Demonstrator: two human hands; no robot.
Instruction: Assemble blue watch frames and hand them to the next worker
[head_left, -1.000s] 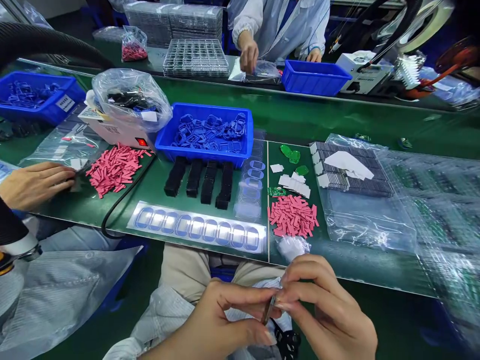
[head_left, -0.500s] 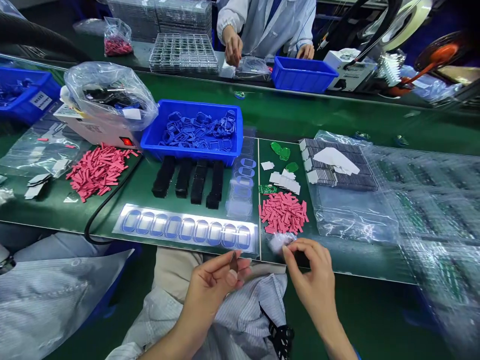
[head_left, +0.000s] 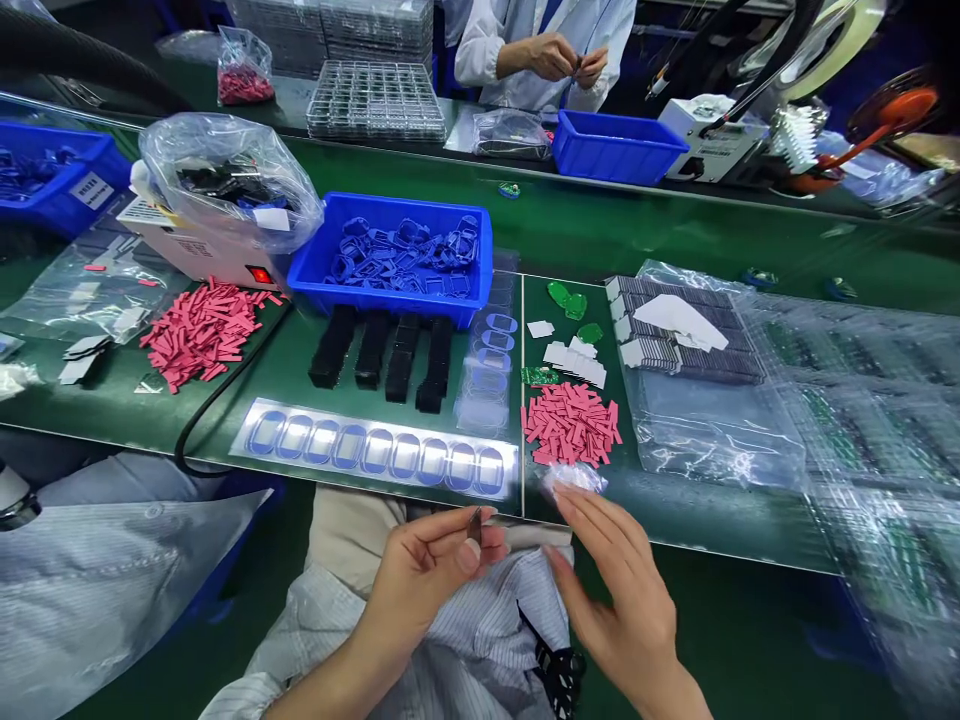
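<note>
My left hand (head_left: 427, 580) pinches a small thin dark part (head_left: 475, 524) between thumb and fingers, just below the table's near edge. My right hand (head_left: 611, 590) hovers beside it with fingers spread and nothing visible in it, its fingertips close to a crumpled bit of clear film (head_left: 574, 478) on the table edge. Just beyond the film lies a pile of pink strips (head_left: 571, 424). A clear strip of blue-rimmed oval pieces (head_left: 375, 454) lies along the near edge, left of my hands.
Black part stacks (head_left: 382, 350) stand before a blue bin of blue frames (head_left: 397, 258). More pink strips (head_left: 196, 330) lie left. Bagged trays (head_left: 690, 340) lie right on plastic. A bag-covered box (head_left: 225, 215) sits at the left. Another person (head_left: 555, 50) works across the belt.
My hands came apart. The right hand reached up to the clear film at the table edge, then drew back a little with fingers spread. The left hand kept the dark part.
</note>
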